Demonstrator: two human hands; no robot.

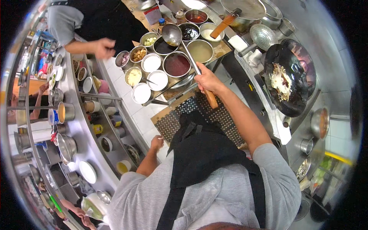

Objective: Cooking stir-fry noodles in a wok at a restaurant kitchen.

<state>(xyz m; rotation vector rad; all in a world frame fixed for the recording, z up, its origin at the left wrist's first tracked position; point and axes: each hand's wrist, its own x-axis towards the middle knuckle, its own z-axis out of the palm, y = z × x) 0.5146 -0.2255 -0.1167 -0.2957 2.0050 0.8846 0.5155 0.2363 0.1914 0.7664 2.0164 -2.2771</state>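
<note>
My right hand (207,79) grips the long handle of a metal ladle (172,34) near its wooden end. The ladle's bowl is above a metal pot of dark liquid (164,49), among pots of sauces, white powders and chopped ingredients. My left hand (157,143) hangs low at my side, away from the pots; its fingers look curled, and whether it holds anything is unclear. To the right, a black wok (287,106) holds a mound of shredded food with a white topping (281,82). A perforated metal strainer (263,36) lies just above the wok.
A co-worker's hand (105,49) reaches in at upper left, near the pots. Steel shelving with bowls and a white plate (87,172) runs along the left. A white cloth (284,135) lies along the stove edge. A black perforated mat (184,110) is on the floor.
</note>
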